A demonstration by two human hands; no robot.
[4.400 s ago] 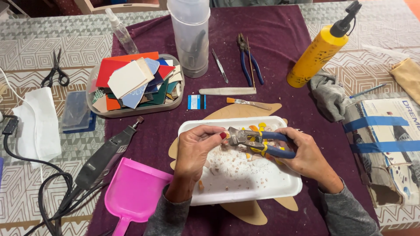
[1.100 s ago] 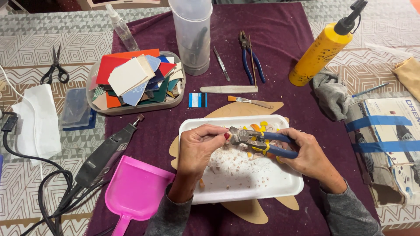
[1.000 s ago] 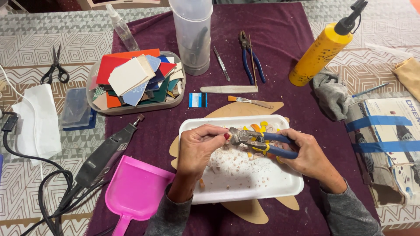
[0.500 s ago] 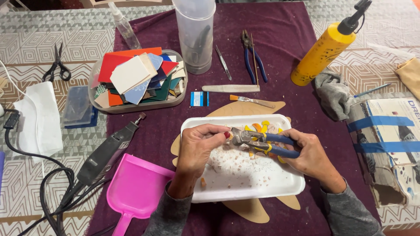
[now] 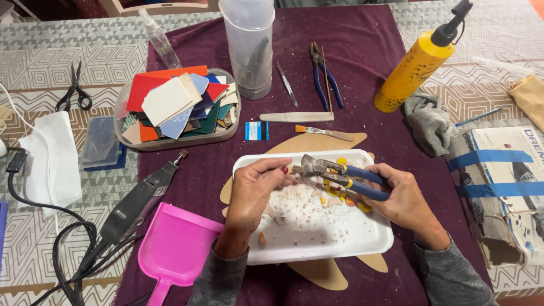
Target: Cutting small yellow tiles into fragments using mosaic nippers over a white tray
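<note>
My right hand (image 5: 405,198) grips the blue handles of tile nippers (image 5: 334,173), whose metal jaws point left over a white foam tray (image 5: 374,241). My left hand (image 5: 258,190) pinches a small tile piece (image 5: 297,171) right at the jaws. Small pale chips and a few yellow pieces lie scattered in the tray. Under the tray lies a tan cut-out board (image 5: 320,273).
A tub of coloured tile pieces (image 5: 175,107) sits at the back left, a clear plastic container (image 5: 249,45) behind it. A rotary tool (image 5: 141,201) and pink dustpan (image 5: 175,249) lie left of the tray. Blue pliers (image 5: 326,76), a yellow glue bottle (image 5: 422,59), scissors (image 5: 73,90) and a taped box (image 5: 498,187) surround.
Both hands stay over the tray with the nippers at the tile piece; the nipper jaws shift slightly and the view drifts a little.
</note>
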